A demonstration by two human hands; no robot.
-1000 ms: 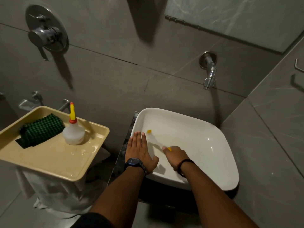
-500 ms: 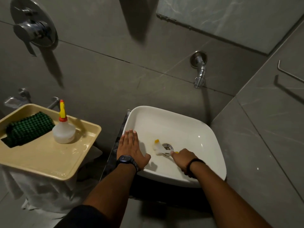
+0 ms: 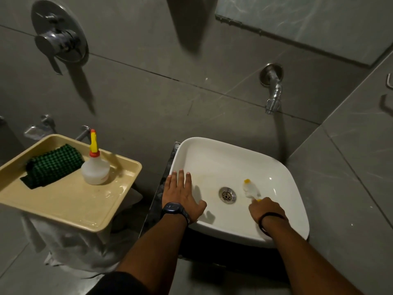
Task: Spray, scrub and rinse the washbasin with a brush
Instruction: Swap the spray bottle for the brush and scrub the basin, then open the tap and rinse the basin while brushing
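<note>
Farthest to the left of the left hand, a folded dark green waffle-textured cloth (image 3: pixel 53 165) lies on a shallow beige rectangular plastic tray (image 3: pixel 70 205). Just right of the cloth, and still well left of that hand, a translucent squeeze bottle with a red collar and yellow nozzle (image 3: pixel 95 167) stands upright on the same tray. The left hand (image 3: pixel 180 195), with a dark wristwatch (image 3: pixel 172 208) on its wrist, lies flat and released, fingers spread, palm down on the near-left rim of the white rounded-square ceramic washbasin (image 3: pixel 234 154), gripping nothing. Between the two hands, the round metal drain (image 3: pixel 227 194) sits at the bottom of the bowl. Just ahead of the right hand, the small white-bristled brush with a yellow tip and handle (image 3: pixel 251 189) lies inside the basin, right of the drain, its head against the bowl's floor. The right hand (image 3: pixel 265 211), a thin black band (image 3: pixel 271 217) around its wrist, is clenched around the brush handle. Above and beyond this hand, a chrome wall tap (image 3: pixel 273 90) juts from the grey tiled wall (image 3: pixel 148 103).
</note>
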